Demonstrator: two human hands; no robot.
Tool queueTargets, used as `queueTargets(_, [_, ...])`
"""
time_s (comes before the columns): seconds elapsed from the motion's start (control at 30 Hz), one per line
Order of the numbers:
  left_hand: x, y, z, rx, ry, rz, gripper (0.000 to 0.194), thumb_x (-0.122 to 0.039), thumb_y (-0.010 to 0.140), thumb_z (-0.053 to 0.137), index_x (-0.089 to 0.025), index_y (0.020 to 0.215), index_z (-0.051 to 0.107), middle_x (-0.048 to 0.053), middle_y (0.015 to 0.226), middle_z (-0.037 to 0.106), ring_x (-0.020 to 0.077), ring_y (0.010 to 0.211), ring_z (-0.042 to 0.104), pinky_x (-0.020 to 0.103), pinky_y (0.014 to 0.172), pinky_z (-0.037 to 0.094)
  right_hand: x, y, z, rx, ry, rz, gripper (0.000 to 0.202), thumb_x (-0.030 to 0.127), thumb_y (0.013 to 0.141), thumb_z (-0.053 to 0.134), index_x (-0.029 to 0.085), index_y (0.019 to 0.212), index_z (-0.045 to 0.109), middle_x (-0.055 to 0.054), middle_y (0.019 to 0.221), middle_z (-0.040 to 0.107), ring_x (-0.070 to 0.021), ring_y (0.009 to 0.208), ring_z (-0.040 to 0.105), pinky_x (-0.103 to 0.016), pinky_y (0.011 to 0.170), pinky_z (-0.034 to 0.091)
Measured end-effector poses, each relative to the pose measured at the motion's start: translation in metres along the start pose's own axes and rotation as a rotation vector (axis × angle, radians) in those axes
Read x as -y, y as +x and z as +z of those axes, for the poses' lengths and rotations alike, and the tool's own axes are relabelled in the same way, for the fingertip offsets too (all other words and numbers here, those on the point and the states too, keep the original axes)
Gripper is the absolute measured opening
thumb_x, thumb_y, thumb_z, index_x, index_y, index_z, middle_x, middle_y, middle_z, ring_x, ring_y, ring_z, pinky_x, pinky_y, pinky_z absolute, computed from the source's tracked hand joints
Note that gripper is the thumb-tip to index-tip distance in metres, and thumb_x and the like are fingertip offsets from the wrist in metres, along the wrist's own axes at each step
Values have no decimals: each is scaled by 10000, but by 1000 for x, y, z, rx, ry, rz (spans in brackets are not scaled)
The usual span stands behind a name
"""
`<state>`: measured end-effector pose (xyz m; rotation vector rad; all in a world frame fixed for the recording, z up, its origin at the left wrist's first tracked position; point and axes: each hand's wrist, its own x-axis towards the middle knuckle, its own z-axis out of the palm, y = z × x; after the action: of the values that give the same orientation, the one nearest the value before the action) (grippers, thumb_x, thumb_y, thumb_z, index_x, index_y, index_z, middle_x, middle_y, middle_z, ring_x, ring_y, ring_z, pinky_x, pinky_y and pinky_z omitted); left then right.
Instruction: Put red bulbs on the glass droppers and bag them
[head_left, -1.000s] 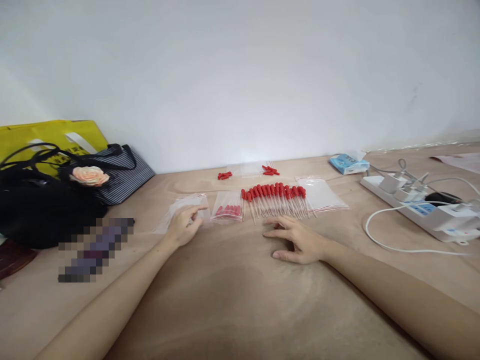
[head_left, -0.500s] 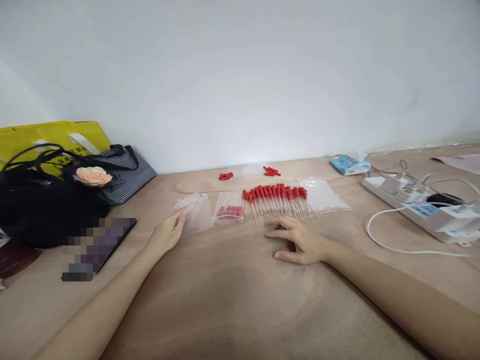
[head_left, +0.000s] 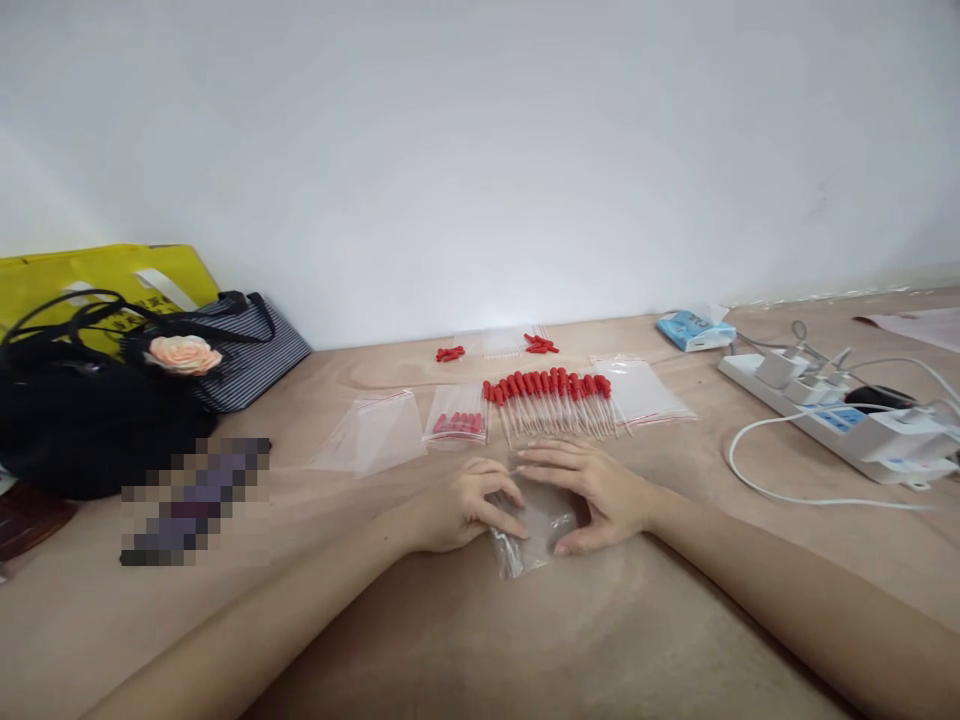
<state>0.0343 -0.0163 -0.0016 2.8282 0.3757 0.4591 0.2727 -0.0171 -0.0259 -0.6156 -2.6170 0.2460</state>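
Note:
A clear plastic zip bag (head_left: 537, 530) lies crumpled between my hands on the table. My left hand (head_left: 474, 505) has its thumb and fingers closed on the bag's left side. From the right, my right hand (head_left: 600, 492) arches over the bag with fingers and thumb apart; its thumb is at the bag's edge. Just beyond stands a row of white sticks with red caps (head_left: 551, 385). Left of it, a zip bag with red caps inside (head_left: 459, 420) lies flat, beside overlapping clear bags (head_left: 390, 430). Another stack of clear bags (head_left: 645, 392) lies right of the row.
Two small piles of red caps, left (head_left: 451, 354) and right (head_left: 541, 344), sit near the wall. A white power strip (head_left: 832, 415) with chargers and cables lies right, near a blue tissue pack (head_left: 696, 329). Bags, including a black one (head_left: 97, 420), and a pixelated flat object (head_left: 199, 500) are left.
My left hand has moved right from the left stack of bags to the middle, bringing a clear zip bag. My right hand has barely moved and is now over that bag.

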Motion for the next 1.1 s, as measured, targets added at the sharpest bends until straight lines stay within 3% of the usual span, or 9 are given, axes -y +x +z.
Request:
queueTargets(0.07, [5, 5, 5, -70, -18, -28, 249, -146, 826, 481, -298, 848, 676, 21, 925, 613, 166, 944, 509, 338, 863, 385, 1, 1, 1, 58, 38, 18, 813, 572, 640, 598, 180, 1309, 355, -124, 1312, 415, -265, 1201, 376, -447, 995, 260])
queueTargets(0.13, [10, 4, 8, -236, -19, -170, 100, -259, 784, 573, -236, 812, 666, 38, 867, 588, 157, 848, 524, 313, 792, 417, 2, 1, 2, 66, 53, 56, 828, 564, 643, 603, 161, 1318, 342, -138, 1306, 420, -267, 1196, 384, -442, 988, 275])
queueTargets(0.23, [13, -3, 10, -466, -7, -453, 234, -389, 700, 647, -159, 697, 605, 20, 710, 537, 128, 672, 502, 263, 640, 435, 2, 0, 1, 59, 57, 96, 827, 560, 656, 599, 161, 1328, 327, -136, 1306, 421, -267, 1193, 385, -441, 981, 289])
queueTargets(0.3, [12, -10, 10, -485, -19, -519, 248, -386, 719, 629, -151, 654, 584, 12, 662, 535, 118, 630, 499, 248, 603, 434, 2, 0, 1, 67, 62, 103, 814, 562, 667, 591, 169, 1329, 326, -131, 1310, 418, -266, 1195, 384, -441, 982, 289])
queueTargets(0.43, [6, -18, 8, -401, -39, -287, 126, -244, 799, 556, -176, 861, 642, 47, 766, 615, 139, 740, 552, 275, 694, 464, 2, 0, 0, 77, 72, 116, 796, 575, 680, 573, 171, 1325, 337, -131, 1315, 412, -264, 1199, 379, -446, 986, 291])
queueTargets(0.5, [4, -21, 8, -344, -23, -136, 177, -185, 808, 534, -187, 954, 634, 61, 837, 637, 153, 813, 554, 297, 749, 467, 2, 0, 0, 80, 72, 118, 778, 570, 687, 570, 166, 1315, 355, -133, 1314, 413, -262, 1200, 379, -443, 985, 298])
queueTargets(0.6, [2, -24, 9, -300, 39, -54, 245, -155, 810, 520, -189, 1037, 608, 84, 987, 626, 178, 922, 529, 327, 812, 457, 1, -1, -1, 86, 72, 120, 763, 558, 691, 574, 153, 1305, 372, -137, 1314, 411, -257, 1199, 381, -435, 987, 302])
queueTargets(0.93, [-2, -13, -2, -37, 121, -198, 299, -246, 833, 474, -210, 1120, 549, 57, 1128, 587, 207, 969, 490, 384, 861, 428, 0, -1, 0, 91, 58, 131, 758, 559, 690, 575, 148, 1298, 385, -140, 1315, 410, -259, 1190, 392, -441, 983, 309])
queueTargets(1.1, [-4, -14, -6, 90, 26, -358, 232, -284, 832, 460, -208, 1030, 555, 67, 1261, 475, 259, 1220, 316, 445, 972, 324, -5, -4, -4, 87, 35, 141, 755, 576, 686, 571, 158, 1290, 399, -131, 1307, 422, -257, 1188, 396, -436, 988, 305])
